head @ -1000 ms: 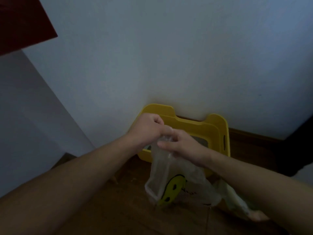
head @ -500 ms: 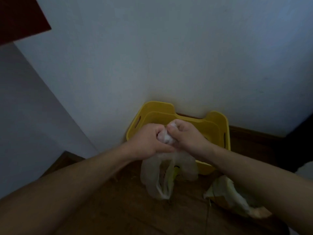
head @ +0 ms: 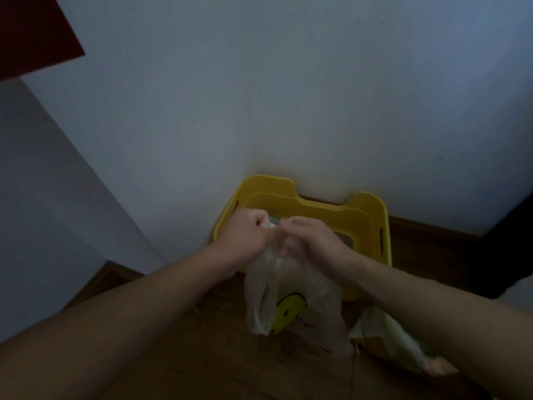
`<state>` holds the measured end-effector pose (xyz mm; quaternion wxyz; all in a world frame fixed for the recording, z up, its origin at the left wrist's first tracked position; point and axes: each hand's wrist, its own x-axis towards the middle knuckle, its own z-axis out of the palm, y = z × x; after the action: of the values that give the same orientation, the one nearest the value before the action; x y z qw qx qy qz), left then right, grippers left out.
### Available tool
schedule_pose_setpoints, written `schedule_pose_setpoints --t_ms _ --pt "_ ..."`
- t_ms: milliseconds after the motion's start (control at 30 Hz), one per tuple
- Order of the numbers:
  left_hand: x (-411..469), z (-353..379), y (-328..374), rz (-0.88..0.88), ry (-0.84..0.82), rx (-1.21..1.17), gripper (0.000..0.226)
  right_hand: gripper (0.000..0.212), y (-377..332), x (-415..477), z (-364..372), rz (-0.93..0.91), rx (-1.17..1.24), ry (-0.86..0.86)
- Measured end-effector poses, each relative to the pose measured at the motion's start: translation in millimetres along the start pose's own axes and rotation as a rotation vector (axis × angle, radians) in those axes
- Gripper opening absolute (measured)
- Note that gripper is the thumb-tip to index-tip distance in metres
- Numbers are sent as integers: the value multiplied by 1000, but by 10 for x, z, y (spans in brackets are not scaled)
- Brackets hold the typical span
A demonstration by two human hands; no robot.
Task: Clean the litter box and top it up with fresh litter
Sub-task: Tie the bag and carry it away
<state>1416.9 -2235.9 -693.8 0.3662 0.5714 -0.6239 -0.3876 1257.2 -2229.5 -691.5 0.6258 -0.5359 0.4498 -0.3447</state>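
Observation:
A yellow litter box [head: 366, 215] with raised corners and slot handles stands on the wooden floor against the white wall. In front of it hangs a thin clear plastic bag [head: 291, 304] printed with a yellow smiley face. My left hand [head: 245, 235] and my right hand [head: 314, 241] are side by side above the box's front edge, both closed on the bag's bunched top. The bag's lower part hangs loose down to the floor. Grey litter shows inside the box behind my right hand.
A pale, crumpled bag [head: 395, 342] lies on the floor at the lower right, partly under my right forearm. A dark object [head: 507, 249] stands at the right edge. A white wall runs along the left, with a dark red panel [head: 31, 33] at the top left.
My hands have turned on the bag's top and shifted a little apart. The bag has untwisted below them, so the smiley print shows again.

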Motion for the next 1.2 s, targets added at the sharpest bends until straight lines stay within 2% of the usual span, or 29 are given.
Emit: schedule_pose_setpoints --t_ms 33,133,200,300,400,500,633,800,933,1033,1133,1200 --pt "16 -1 -16 -54 2 -47 54 8 3 -5 -12 -20 -83 -67" --pt "29 25 -41 -189 -35 -172 56 25 33 31 -64 -39 -312 -119" --pt "20 30 -19 -278 -65 -266 56 24 43 58 -77 -53 -330 -54" --pt "-1 -8 64 -404 -172 -568 45 18 73 82 -94 -140 -485 30" --pt "-15 -55 109 -481 -193 -772 27 32 140 55 -112 -328 -685 152" --pt "-14 -67 61 -485 -206 -799 13 32 187 10 -133 -581 -773 154" --pt "3 -63 6 -451 -225 -779 14 33 159 29 -169 -613 -749 157" --pt "42 -111 -44 -377 -369 -877 21 8 139 95 -189 -666 -733 230" --pt "38 -219 -102 -287 -419 -804 26 9 86 105 -278 -537 -688 231" --pt "77 -231 -149 -303 -241 -641 18 12 96 131 -301 -446 -677 251" --pt "158 -268 -235 -292 -45 -409 3 25 94 172 -339 -362 -706 316" --pt "196 -305 -304 -271 8 -231 6 29 108 214 -403 -295 -755 360"
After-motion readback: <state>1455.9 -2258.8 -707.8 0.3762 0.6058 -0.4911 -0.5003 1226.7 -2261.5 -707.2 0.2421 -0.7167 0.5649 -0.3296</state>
